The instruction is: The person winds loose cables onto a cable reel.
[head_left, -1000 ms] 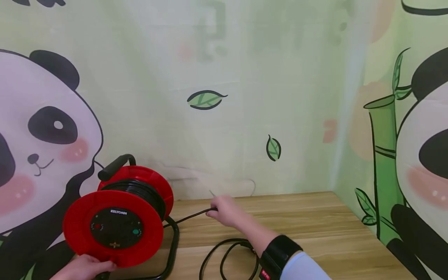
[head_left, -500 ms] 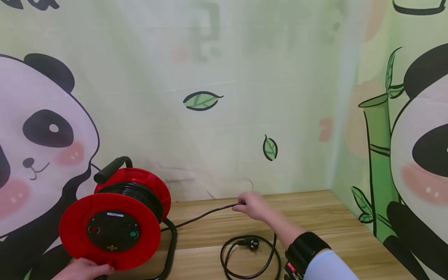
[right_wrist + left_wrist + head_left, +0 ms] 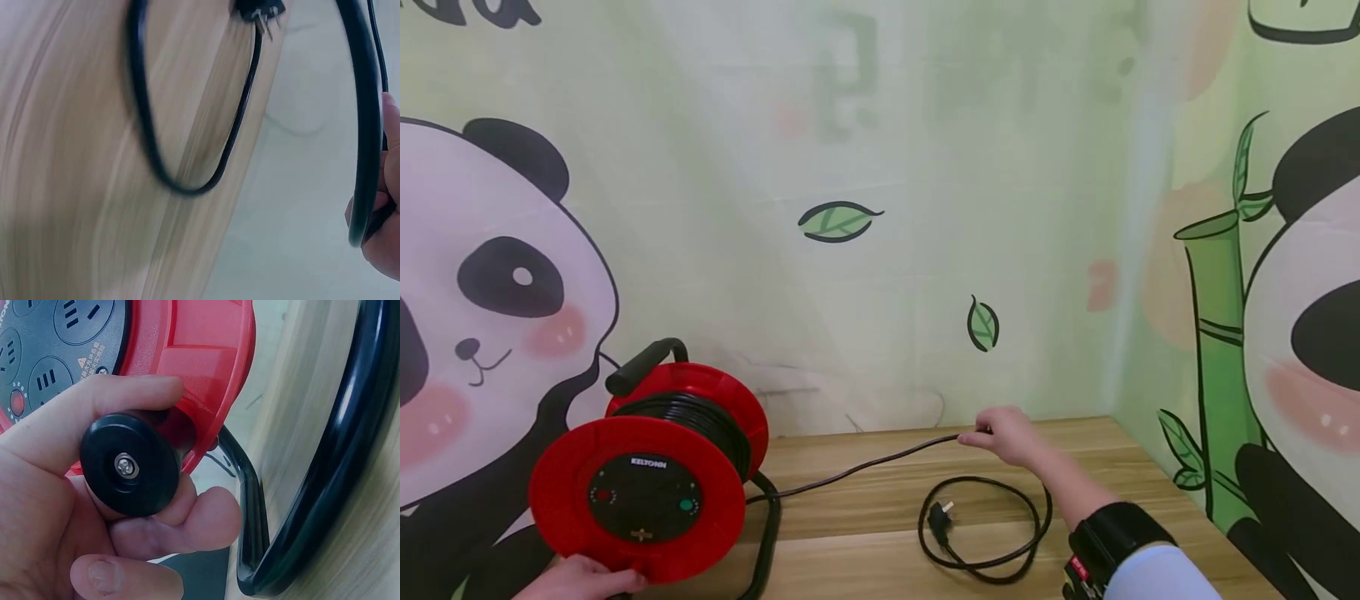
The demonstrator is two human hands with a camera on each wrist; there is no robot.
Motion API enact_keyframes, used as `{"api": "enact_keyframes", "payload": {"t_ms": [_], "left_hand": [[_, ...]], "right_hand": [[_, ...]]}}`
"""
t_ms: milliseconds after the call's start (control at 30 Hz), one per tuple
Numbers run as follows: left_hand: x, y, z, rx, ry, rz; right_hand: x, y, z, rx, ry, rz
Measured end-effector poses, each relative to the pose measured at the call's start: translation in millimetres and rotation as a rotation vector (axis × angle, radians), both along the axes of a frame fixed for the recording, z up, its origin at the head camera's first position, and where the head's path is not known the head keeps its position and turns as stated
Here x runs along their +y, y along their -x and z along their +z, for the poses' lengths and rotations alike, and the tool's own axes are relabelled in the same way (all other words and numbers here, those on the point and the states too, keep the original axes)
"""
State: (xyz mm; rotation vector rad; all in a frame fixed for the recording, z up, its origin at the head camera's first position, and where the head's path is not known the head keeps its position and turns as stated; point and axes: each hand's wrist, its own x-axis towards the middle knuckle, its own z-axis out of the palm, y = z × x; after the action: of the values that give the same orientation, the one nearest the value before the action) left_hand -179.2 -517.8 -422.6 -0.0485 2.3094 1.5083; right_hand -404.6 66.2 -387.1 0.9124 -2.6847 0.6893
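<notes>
The left hand (image 3: 580, 575) sits at the lower rim of the red reel (image 3: 647, 483), and the left wrist view shows its fingers (image 3: 125, 394) and thumb curled round the black crank knob (image 3: 128, 464) on the reel's face, a firm grip. The reel stands in its black frame (image 3: 767, 533) at the left end of the desk (image 3: 865, 542), most of the black cable (image 3: 865, 462) wound on its drum.

The right hand (image 3: 1011, 435) is out near the back edge of the desk, by the wall, pinching the cable between thumb and fingertips; the right wrist view shows the cord passing through that pinch. From the reel the cable runs low across the desk to this hand, nearly straight, then curls back toward the person in one loose loop that ends in the plug (image 3: 938, 517), which lies on the wood just inside the loop, pins up.

By my judgement the step in hand is paying out or guiding the cable, one hand on the crank and the other leading the line. The next move calls for the two hands to work together: the crank turning steadily while the right hand keeps light tension, so the cord neither snags on the frame nor drags the plug off the desk.
</notes>
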Motion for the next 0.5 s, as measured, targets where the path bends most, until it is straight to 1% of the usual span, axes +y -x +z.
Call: {"api": "enact_keyframes", "payload": {"t_ms": [167,267,367,500], "left_hand": [[-3,1.0,0.7,0.011,-0.011,-0.013],[-4,1.6,0.3,0.016,-0.010,-0.008],[-4,1.8,-0.3,0.016,0.014,0.004],[-2,2.3,-0.9,0.017,0.026,0.011]], "right_hand": [[15,2.0,2.3,-0.011,0.001,-0.035],[15,1.4,3.7,-0.025,0.000,-0.049],[14,-0.2,4.3,-0.044,-0.007,-0.061],[15,-3.3,5.1,-0.041,-0.017,-0.071]]}}
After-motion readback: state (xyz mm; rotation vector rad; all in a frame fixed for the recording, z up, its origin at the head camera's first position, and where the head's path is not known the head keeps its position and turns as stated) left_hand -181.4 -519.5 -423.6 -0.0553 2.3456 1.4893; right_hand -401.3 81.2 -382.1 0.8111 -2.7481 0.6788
